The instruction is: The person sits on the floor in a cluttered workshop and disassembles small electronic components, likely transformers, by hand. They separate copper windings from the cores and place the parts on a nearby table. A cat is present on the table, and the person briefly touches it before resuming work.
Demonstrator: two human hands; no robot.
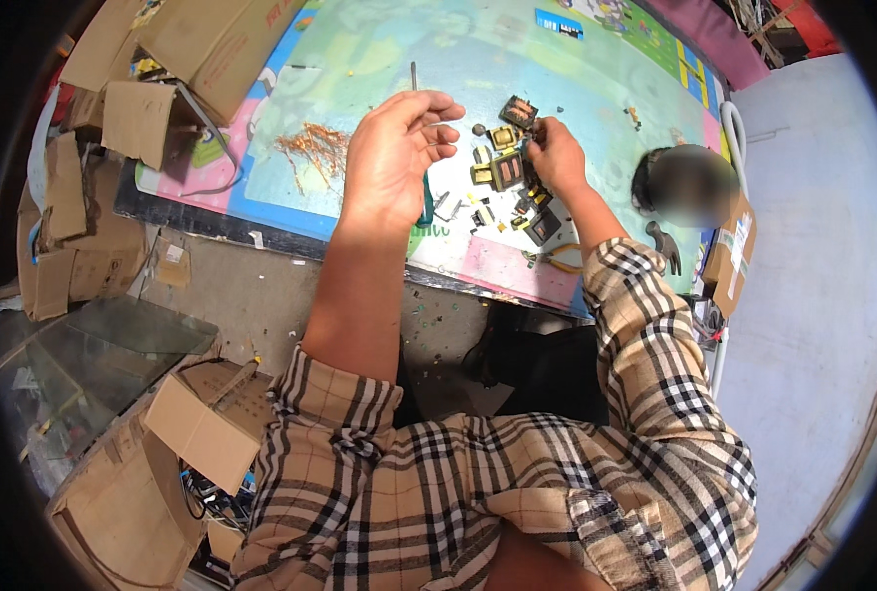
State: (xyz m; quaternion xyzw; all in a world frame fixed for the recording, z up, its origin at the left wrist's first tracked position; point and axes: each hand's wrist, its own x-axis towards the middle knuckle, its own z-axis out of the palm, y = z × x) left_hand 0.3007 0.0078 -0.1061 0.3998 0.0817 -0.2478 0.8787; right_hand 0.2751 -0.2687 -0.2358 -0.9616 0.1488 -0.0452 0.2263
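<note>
My left hand (399,148) is raised over the table, palm turned to the right, its fingers loosely curled and apart with nothing seen in them. Behind it lies a screwdriver; its green handle (426,202) shows beside the wrist and its shaft (414,75) beyond the fingertips. My right hand (559,158) has its fingers closed at the right side of a heap of small black and yellow transformers (507,169). What its fingertips grip is hidden. Another transformer (519,111) with copper-coloured windings sits just beyond the heap.
A tangle of copper wire (312,153) lies left of my left hand. Pliers (564,261) rest near the table's front edge, with a hammer (665,246) farther right beside a blurred round thing (689,187). Cardboard boxes (202,433) stand at the left.
</note>
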